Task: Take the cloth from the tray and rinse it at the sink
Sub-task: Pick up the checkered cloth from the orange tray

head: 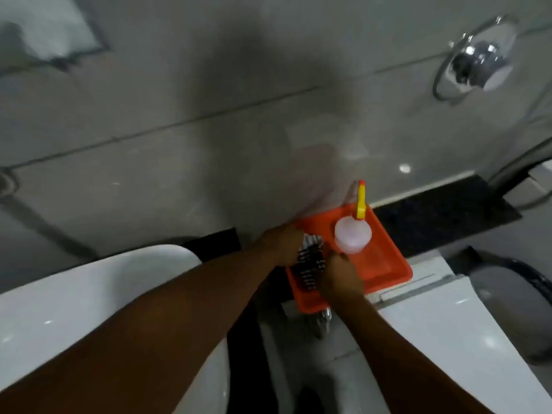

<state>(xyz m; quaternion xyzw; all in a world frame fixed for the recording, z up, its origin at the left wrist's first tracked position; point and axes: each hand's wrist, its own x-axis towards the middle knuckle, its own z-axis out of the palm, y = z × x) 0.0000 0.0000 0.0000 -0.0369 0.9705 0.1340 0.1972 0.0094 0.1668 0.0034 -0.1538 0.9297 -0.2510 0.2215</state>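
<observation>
An orange tray (385, 264) rests on the white tank top right of centre. A black-and-white striped cloth (310, 264) lies at the tray's left end. My left hand (282, 243) grips the cloth's far left edge, and my right hand (340, 276) presses on its near right edge. Both hands hide part of the cloth. A white basin (89, 294) curves at the lower left, under my left forearm.
A clear spray bottle (352, 234) with a yellow trigger stands in the tray beside the cloth. A chrome wall valve (475, 61) sits at the upper right. A black ledge (442, 216) runs behind the tray. A toilet lid (448, 333) is at the lower right.
</observation>
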